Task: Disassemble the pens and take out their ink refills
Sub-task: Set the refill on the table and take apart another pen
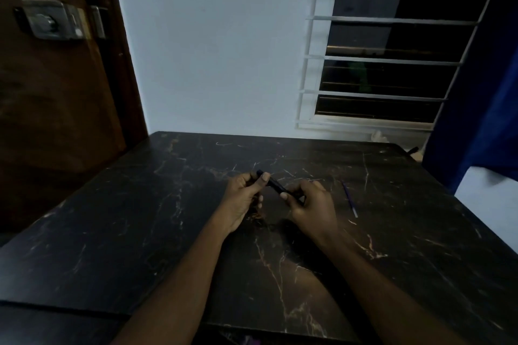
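Pinching a slim, dark, cylindrical pen at both ends, the left hand and right hand are held above the black marbled table. A thin refill is seen lying beside them.

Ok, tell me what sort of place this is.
Likely a room in a home: a dark marble-patterned table, a wooden door with a metal lock, and a barred window beside a blue curtain.
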